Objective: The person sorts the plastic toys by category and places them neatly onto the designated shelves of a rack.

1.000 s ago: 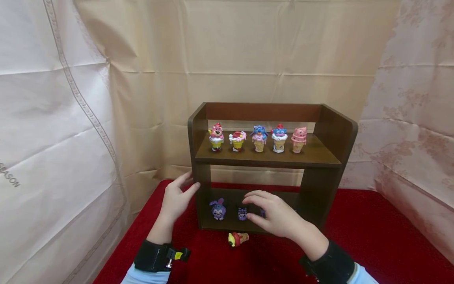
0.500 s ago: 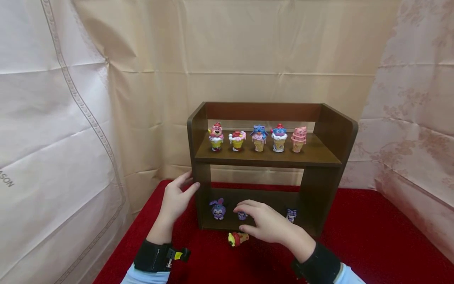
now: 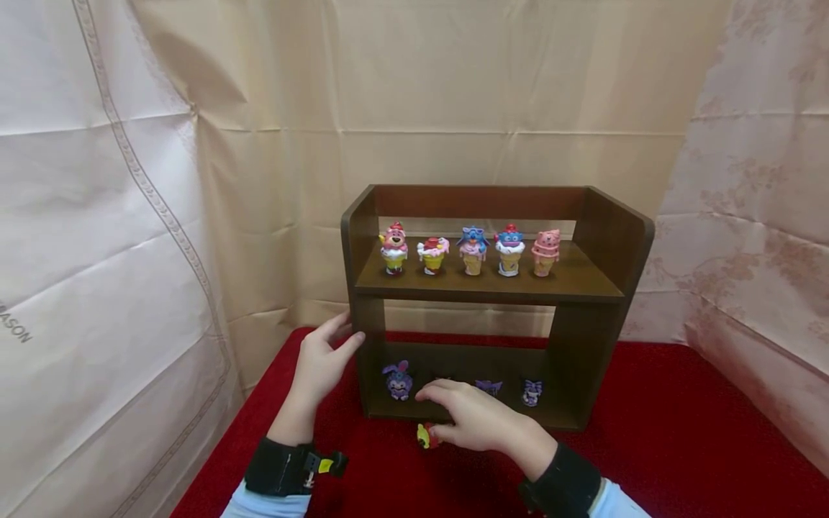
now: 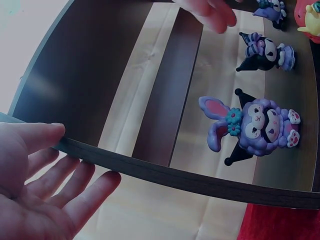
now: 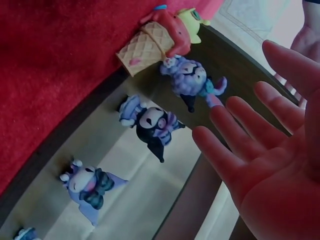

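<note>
My left hand [image 3: 322, 363] rests its extended fingers against the left side panel of a dark brown two-tier shelf [image 3: 453, 292]. In the left wrist view the fingertips lie right at that panel's edge. My right hand [image 3: 482, 417] hovers in front of the lower tier, fingers spread and nothing in them. Its thumb overlaps a red and yellow ice-cream-cone figurine [image 3: 424, 436] lying on the red cloth. The figurine's waffle cone [image 5: 145, 50] shows whole in the right wrist view. Behind this hand, a black-hooded figurine [image 4: 262, 55] is mostly hidden from the head view.
A purple rabbit-eared figurine [image 3: 398, 383] stands lower left; two more purple figurines stand toward the right, one at the far end [image 3: 532, 393]. Several ice-cream-cone figurines line the upper tier, among them a pink bear [image 3: 394, 249]. Beige cloth [image 3: 453, 86] hangs behind.
My right hand has moved left and down toward the lying cone figurine, uncovering the purple figurines at the right of the lower tier. My left hand stays at the side panel.
</note>
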Available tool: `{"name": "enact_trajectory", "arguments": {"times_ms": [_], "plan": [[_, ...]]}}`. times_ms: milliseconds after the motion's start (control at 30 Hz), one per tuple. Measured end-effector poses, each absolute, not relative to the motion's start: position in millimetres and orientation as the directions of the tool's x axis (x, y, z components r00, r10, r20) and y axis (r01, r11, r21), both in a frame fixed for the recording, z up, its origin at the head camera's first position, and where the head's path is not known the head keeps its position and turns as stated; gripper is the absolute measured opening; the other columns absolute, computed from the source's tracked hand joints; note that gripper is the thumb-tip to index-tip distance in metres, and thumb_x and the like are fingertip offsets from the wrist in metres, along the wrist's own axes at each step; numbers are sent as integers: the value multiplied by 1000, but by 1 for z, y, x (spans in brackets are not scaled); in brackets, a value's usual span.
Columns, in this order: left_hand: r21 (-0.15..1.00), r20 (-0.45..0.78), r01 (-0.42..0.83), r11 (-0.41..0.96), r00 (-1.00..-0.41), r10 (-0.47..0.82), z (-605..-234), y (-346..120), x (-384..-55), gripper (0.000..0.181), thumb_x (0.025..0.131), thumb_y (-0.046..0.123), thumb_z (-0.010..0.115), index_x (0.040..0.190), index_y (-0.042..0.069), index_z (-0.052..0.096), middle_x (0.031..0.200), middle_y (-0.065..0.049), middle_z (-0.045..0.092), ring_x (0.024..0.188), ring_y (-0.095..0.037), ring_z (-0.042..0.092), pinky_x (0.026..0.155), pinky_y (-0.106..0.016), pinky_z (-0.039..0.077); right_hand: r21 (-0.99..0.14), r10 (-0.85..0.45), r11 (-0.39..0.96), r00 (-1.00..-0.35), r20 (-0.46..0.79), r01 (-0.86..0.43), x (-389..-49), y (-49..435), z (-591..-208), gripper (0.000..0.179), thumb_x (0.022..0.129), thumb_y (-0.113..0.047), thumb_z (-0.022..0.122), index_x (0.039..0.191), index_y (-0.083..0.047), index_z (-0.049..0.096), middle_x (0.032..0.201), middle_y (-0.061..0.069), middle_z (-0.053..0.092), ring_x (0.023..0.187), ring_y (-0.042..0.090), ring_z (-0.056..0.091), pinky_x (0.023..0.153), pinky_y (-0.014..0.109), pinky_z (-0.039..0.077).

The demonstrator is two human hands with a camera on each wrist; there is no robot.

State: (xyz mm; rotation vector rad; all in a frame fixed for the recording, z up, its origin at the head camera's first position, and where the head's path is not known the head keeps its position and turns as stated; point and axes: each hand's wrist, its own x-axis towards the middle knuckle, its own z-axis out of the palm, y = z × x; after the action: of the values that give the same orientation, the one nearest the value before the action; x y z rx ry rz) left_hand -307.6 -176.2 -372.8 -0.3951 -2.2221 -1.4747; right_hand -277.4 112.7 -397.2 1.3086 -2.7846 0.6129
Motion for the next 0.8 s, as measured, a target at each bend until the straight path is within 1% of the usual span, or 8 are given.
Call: {"name": "enact_trajectory", "arguments": {"times_ms": [233,433,500,667,700,800], "plan": [[800,502,460,387,-865,-10,-372,-176,-308,49,97,19,72,143,7,59,139,-13,62,123,-31,63,93,-47,55,-374,-737,586,-665,125,-719,-279,111,-402,48,94,-21,74,139,-14,60,139,0,59,127,15,56,99,34,51],[798,500,455,394,-866,-12,-372,-177,-307,50,97,20,72,143,7,59,139,-14,62,123,-31,63,94,-48,55,-412,-747,579,-660,77,-703,-281,111,-408,47,94,-19,75,138,-13,61,137,1,60,117,16,62,92,28,53],[799,498,452,396,-867,-14,-371,-177,-307,50,97,20,72,143,7,59,139,-14,62,122,-31,63,94,-48,55,-419,-752,577,-656,61,-701,-282,110,-410,47,94,-18,75,138,-11,62,133,1,62,112,15,63,89,27,53],[798,496,451,398,-868,-11,-372,-177,-306,49,97,19,72,143,7,59,139,-14,62,123,-31,63,94,-48,55,-411,-761,581,-648,33,-702,-283,108,-414,44,92,-16,76,133,-7,65,115,-2,65,96,10,60,80,24,50],[798,497,452,399,-868,-9,-372,-177,-306,49,97,19,72,143,7,59,140,-15,61,123,-31,63,94,-48,55,-403,-762,582,-647,31,-706,-283,108,-415,43,92,-17,77,132,-6,66,112,-3,65,95,9,59,80,24,50],[796,498,454,399,-867,-7,-372,-177,-306,49,97,19,72,143,6,59,140,-16,61,123,-32,63,94,-48,55,-376,-766,586,-642,32,-718,-282,107,-418,41,92,-18,77,130,-6,67,112,-3,66,99,6,60,83,24,52]]}}
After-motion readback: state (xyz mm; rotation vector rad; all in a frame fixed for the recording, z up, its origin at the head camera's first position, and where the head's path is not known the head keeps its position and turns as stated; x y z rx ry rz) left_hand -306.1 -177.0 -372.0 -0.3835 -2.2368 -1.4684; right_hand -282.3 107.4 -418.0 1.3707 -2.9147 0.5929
